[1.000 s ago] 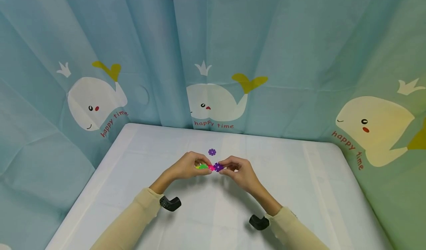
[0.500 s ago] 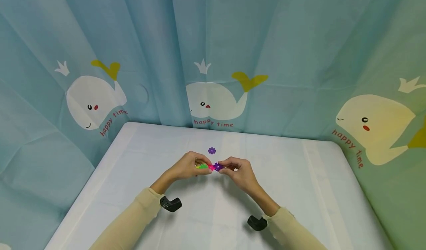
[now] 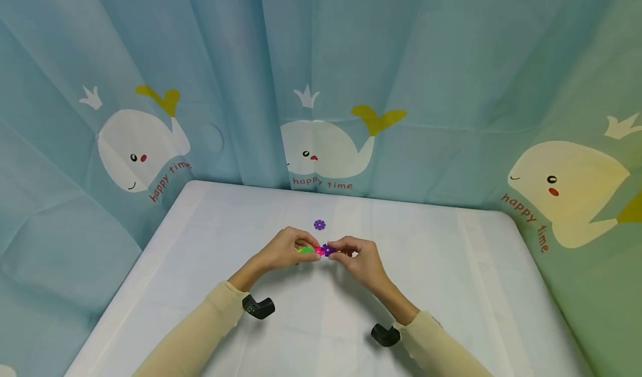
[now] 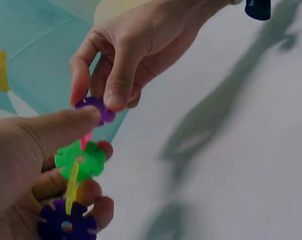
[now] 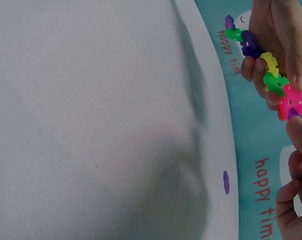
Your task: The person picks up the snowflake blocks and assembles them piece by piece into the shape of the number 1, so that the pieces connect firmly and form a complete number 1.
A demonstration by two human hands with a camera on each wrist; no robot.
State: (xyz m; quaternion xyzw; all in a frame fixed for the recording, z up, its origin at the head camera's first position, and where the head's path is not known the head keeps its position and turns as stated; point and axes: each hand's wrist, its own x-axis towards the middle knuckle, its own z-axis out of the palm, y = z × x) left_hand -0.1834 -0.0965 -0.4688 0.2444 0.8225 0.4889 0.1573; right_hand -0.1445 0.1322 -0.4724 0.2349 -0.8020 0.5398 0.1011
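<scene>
My left hand (image 3: pixel 282 250) holds a chain of notched plastic snowflake discs, its thumb and fingers on the pink disc (image 5: pixel 292 100) at the near end. Behind that one come a green disc (image 5: pixel 276 84), a yellow disc (image 5: pixel 269 63) and, further along, purple and green ones. From the other side my right hand (image 3: pixel 362 257) pinches a purple disc (image 3: pixel 327 250) between thumb and fingers. That disc meets the pink one edge to edge; how deep the slots are engaged is hidden. Both hands are above the table.
One loose purple snowflake disc (image 3: pixel 319 225) lies on the white tabletop (image 3: pixel 241 215) beyond the hands. Blue-green curtains (image 3: pixel 426 59) printed with whales surround the table's back and sides. Each forearm has a black wrist device (image 3: pixel 258 307) near the sleeve cuff.
Both hands keep their hold and stay nearly in place. The purple disc at the right hand has shifted slightly left and turned a little against the pink one. The view tilts slightly down.
</scene>
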